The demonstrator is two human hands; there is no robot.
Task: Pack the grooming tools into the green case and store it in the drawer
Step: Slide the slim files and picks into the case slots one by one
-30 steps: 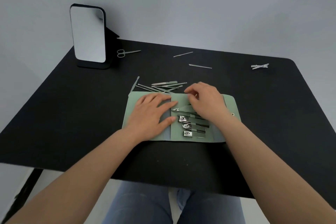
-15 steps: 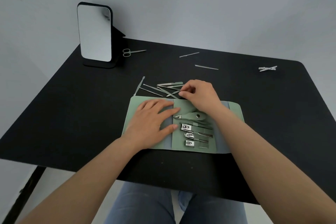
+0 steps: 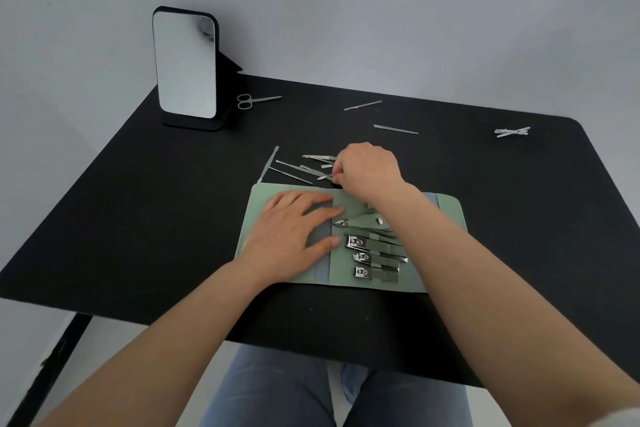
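I see the green case (image 3: 446,215) lying open and flat on the black table (image 3: 138,218), near the front edge, with its long axis running left to right. My left hand (image 3: 291,239) rests palm down on the case's left panel, fingers straight and slightly spread, pointing right toward the middle. In the right half sit a pair of nippers (image 3: 360,220) with green handles and three nail clippers (image 3: 372,258) stacked front to back, all lying crosswise with their heads toward the left. Just behind the case's far edge lies a loose pile of thin tools (image 3: 294,168), fanned at slanting angles. My right hand (image 3: 369,172) is curled over the right end of that pile, fingertips pinching a small metal tool (image 3: 325,177) whose tip points left; the hand covers most of it, so I cannot tell what kind it is. My right forearm crosses the case and hides part of the right panel. At the far left a mirror (image 3: 187,62) stands upright on a dark stand, with small scissors (image 3: 256,100) just to its right, blades pointing right. Farther right lie two separate thin sticks (image 3: 363,105) (image 3: 394,129), and well apart at the far right, a small white clip-like piece (image 3: 512,132) too small to make out.
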